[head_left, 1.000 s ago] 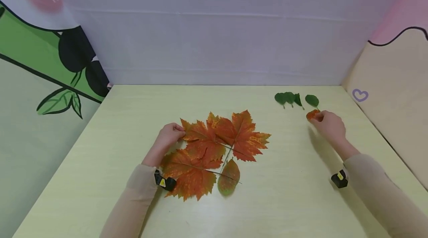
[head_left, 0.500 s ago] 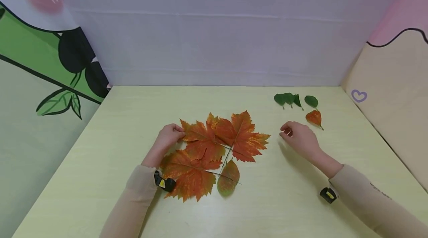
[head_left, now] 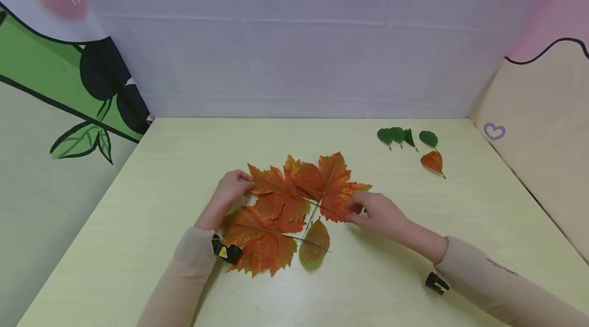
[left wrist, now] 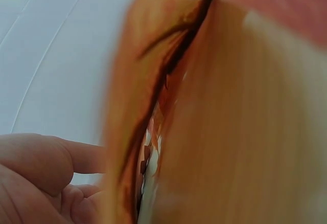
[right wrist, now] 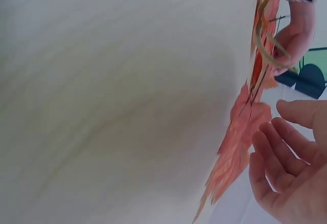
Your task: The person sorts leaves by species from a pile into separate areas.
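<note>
Several orange-red maple leaves lie overlapping in the middle of the table. My left hand (head_left: 232,186) pinches the left edge of the upper left maple leaf (head_left: 278,191); in the left wrist view a blurred leaf (left wrist: 138,81) hides its fingertips. Under that wrist lies the lower left maple leaf (head_left: 262,240). My right hand (head_left: 377,212) is at the lower right edge of the right maple leaf (head_left: 333,184). In the right wrist view its fingers (right wrist: 278,152) are loosely bent, thumb apart, with nothing between them. A green-orange oval leaf (head_left: 315,245) lies below the stems.
Several small green leaves (head_left: 398,135) lie in a row at the back right of the table (head_left: 184,148). Another green leaf (head_left: 428,138) sits beside them, with a small orange leaf (head_left: 431,161) just in front. A pale cloth wall (head_left: 294,66) stands behind the table.
The small orange leaf has been let go below the green leaves. My right hand has since moved left and toward me to the right maple leaf. My left hand has stayed put.
</note>
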`<state>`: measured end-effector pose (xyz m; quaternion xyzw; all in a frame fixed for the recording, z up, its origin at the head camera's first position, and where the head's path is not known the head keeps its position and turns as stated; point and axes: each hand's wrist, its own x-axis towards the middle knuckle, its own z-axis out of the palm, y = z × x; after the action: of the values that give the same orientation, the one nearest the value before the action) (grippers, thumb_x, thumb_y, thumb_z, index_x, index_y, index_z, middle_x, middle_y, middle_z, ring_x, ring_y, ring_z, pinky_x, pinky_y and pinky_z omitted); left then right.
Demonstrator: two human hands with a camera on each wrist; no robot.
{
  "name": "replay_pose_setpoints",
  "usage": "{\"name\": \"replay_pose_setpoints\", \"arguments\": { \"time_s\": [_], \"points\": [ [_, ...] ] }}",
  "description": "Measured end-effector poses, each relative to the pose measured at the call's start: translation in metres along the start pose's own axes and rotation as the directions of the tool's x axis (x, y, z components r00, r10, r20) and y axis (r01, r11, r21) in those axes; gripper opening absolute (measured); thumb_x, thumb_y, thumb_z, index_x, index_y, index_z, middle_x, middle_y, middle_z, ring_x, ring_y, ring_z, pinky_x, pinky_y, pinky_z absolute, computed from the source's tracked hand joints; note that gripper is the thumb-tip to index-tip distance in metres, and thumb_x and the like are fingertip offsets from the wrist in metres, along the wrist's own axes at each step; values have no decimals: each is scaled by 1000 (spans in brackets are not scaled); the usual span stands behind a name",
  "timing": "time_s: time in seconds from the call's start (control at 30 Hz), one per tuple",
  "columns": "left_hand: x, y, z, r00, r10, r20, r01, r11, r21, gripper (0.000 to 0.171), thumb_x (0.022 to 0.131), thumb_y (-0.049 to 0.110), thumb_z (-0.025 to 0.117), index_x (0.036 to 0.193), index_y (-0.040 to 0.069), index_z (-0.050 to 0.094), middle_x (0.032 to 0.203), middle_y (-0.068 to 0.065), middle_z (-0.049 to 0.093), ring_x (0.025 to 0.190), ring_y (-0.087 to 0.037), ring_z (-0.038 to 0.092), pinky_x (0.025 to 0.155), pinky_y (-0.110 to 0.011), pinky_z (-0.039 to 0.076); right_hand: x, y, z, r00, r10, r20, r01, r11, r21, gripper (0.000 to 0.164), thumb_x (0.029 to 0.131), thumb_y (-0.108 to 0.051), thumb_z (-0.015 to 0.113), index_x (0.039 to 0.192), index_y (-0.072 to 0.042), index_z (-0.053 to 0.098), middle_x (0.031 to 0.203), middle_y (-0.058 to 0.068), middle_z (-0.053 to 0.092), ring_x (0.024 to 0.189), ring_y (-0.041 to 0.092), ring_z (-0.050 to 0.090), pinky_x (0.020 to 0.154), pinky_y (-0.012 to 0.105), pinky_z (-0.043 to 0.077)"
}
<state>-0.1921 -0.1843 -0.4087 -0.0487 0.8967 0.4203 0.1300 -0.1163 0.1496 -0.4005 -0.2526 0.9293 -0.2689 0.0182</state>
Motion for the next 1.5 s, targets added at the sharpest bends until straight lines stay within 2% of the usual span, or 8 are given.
{"name": "replay_pose_setpoints", "arguments": {
  "time_s": [0.23,0.37,0.57,0.83,1.07,1.3,1.4,1.5],
  "points": [
    [-1,1,-1,1000,1,7,-1,1000,4,20,90,15,53,102,0,55,93,-13,58,77,-23,52,64,-28,41,9,-16,14,996,-46,79,31,984,177,17,81,-17,68,95,-9,63,81,-8,62,73,4,57,64,19,47],
    [-2,1,-1,1000,0,6,0,1000,-1,20,90,15,54,102,-1,55,92,-12,59,77,-22,52,63,-28,41,15,-23,21,993,-69,96,45,971,237,20,82,-17,67,99,-7,62,83,-6,62,75,5,57,66,20,48],
    [-1,0,1,1000,-5,1,5,1000,-4,20,89,15,54,102,-1,55,91,-11,58,76,-21,50,63,-28,39,22,-28,29,991,-87,100,62,970,235,18,83,-16,66,98,-8,63,82,-5,63,75,6,58,66,20,48],
    [-1,0,1,1000,-3,0,3,1000,-3,19,89,15,53,101,0,55,90,-11,58,75,-21,50,63,-28,39,24,-22,23,997,-38,71,22,975,219,5,85,-14,62,89,-13,64,78,-7,63,69,2,56,63,20,47],
    [0,0,0,1000,-2,1,2,1000,1,20,90,15,53,103,-1,55,92,-12,58,77,-22,51,63,-28,40,28,-1,0,998,47,-38,-44,994,96,7,85,-13,60,90,-11,65,78,-5,64,67,5,56,62,23,46],
    [0,1,0,1000,-6,5,6,1000,1,20,90,15,53,103,-1,55,92,-12,58,76,-22,51,63,-27,40,25,17,-17,981,110,-161,-119,992,-42,18,84,-14,63,99,-4,61,76,-1,62,66,12,55,58,26,43],
    [-1,1,0,1000,-4,5,4,1000,0,20,90,15,53,103,-1,55,91,-12,58,77,-22,51,63,-28,40,21,21,-19,974,66,-217,-93,989,-118,28,81,-15,66,105,-4,58,77,0,58,68,15,55,56,26,42],
    [-1,1,-1,1000,1,4,-1,1000,1,20,90,14,53,103,-1,55,92,-12,58,77,-22,51,63,-28,40,18,23,-19,969,-72,-234,25,980,-199,26,79,-14,69,102,-6,60,80,1,58,72,16,56,61,28,45]
  ]
}}
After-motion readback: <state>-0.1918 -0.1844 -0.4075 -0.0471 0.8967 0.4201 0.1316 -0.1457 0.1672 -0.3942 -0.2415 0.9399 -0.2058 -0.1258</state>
